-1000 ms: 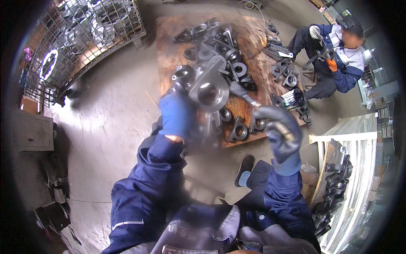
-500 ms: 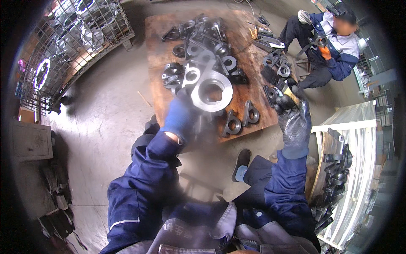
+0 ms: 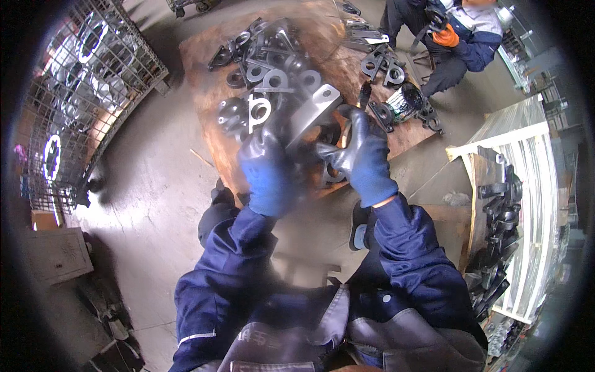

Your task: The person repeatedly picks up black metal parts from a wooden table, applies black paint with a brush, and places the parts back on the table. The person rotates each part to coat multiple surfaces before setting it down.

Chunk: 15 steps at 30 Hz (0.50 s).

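Note:
My left hand (image 3: 263, 164), in a blue glove with a dark coated palm, is closed around a pale grey metal bracket (image 3: 315, 108). The bracket's flat arm points up and to the right; its lower end is blurred and partly hidden. In the same kind of glove, my right hand (image 3: 359, 152) grips a paintbrush (image 3: 364, 96) with dark bristles pointing up and away from me. Its handle is mostly covered by my fingers. The brush is just right of the bracket, with no contact that I can make out.
A wooden tabletop (image 3: 198, 80) carries a pile of dark ring-ended brackets (image 3: 279, 53). A paint-streaked can (image 3: 406, 100) stands at its right. A co-worker (image 3: 465, 37) sits at the far right. A wire cage (image 3: 118, 56) is at left, a white-framed crate (image 3: 533, 186) at right.
My right hand has moved left with the brush, away from the can and towards my left hand. The bracket has turned, its flat arm now showing instead of its ring. The view has shifted.

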Tool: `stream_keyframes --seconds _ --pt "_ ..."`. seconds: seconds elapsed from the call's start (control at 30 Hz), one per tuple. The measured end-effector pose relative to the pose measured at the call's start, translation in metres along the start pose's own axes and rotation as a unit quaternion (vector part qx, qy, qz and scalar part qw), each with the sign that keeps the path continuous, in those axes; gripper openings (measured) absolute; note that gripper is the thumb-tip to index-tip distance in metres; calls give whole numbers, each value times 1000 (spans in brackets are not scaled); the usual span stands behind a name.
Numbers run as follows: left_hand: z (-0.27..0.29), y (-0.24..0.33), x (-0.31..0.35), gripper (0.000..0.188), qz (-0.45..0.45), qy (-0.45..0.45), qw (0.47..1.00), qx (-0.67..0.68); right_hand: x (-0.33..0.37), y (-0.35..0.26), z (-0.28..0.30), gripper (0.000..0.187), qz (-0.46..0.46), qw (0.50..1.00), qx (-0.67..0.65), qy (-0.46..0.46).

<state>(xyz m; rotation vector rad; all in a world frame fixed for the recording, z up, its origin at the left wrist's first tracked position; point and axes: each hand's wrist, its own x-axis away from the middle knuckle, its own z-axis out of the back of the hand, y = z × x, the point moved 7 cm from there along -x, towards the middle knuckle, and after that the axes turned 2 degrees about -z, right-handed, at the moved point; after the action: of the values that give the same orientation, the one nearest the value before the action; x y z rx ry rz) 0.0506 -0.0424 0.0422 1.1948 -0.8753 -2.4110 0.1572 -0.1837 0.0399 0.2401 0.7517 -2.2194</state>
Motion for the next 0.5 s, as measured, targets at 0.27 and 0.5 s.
stream_keyframes --seconds 0.27,0.5 --pt "4 1 -5 40 -54 12 987 -149 -9 -4 -20 68 -82 996 20 -3" --pt "7 12 -14 37 -71 22 978 -195 -15 -7 -30 47 -126 988 85 -18"
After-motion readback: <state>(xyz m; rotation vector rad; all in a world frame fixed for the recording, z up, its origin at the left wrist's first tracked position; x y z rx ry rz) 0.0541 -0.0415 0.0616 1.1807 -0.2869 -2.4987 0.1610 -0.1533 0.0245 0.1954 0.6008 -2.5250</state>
